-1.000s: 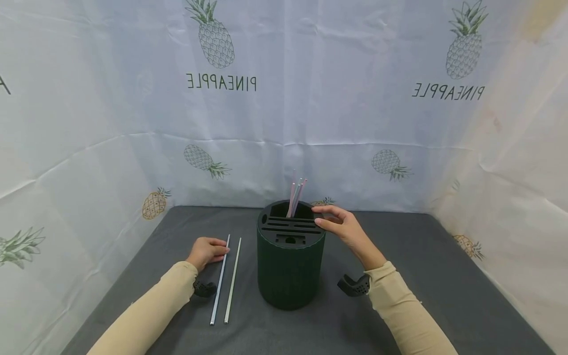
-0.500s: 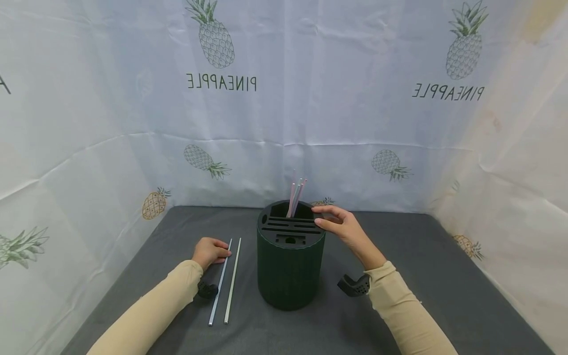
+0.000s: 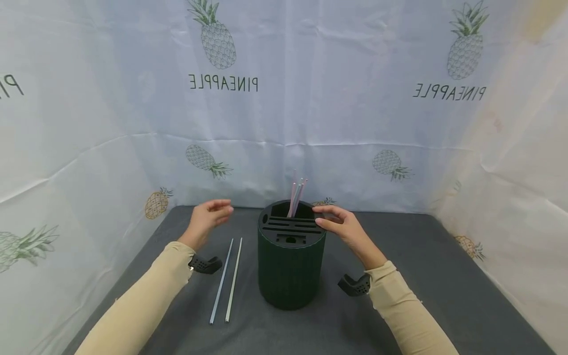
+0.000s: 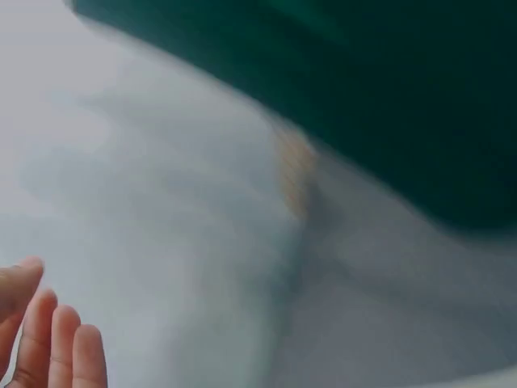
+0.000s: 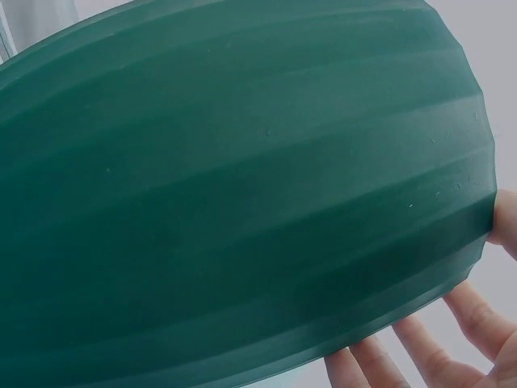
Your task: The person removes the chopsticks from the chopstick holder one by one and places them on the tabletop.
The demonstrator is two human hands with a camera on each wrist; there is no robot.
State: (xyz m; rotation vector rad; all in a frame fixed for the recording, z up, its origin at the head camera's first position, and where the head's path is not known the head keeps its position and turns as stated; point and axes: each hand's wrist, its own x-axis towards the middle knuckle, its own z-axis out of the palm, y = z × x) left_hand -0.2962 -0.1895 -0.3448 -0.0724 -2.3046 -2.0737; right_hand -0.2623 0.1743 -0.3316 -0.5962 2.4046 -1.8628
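Note:
My left hand [image 3: 206,222] is raised over the table left of the knife block, its fingers nearly straight and nothing between them. In the left wrist view its fingertips [image 4: 63,343] show at the lower left corner. Below it on the table lie a pale blue straw-like stick [image 3: 221,282] and a pale green one [image 3: 233,281], side by side. The round green knife block [image 3: 290,276] stands upright, several thin pink and bluish sticks [image 3: 296,199] leaning in its rear compartment. My right hand [image 3: 343,228] rests on its right rim, thumb and fingers spread at the edge.
The dark grey table [image 3: 386,315] extends on both sides of the block. A white curtain [image 3: 328,113] printed with pineapples encloses the back and sides. Each wrist carries a black camera mount [image 3: 206,265].
My left hand has let go of the pale blue stick, which now lies beside the green one, and has risen away from the table toward the back. The right hand stays put.

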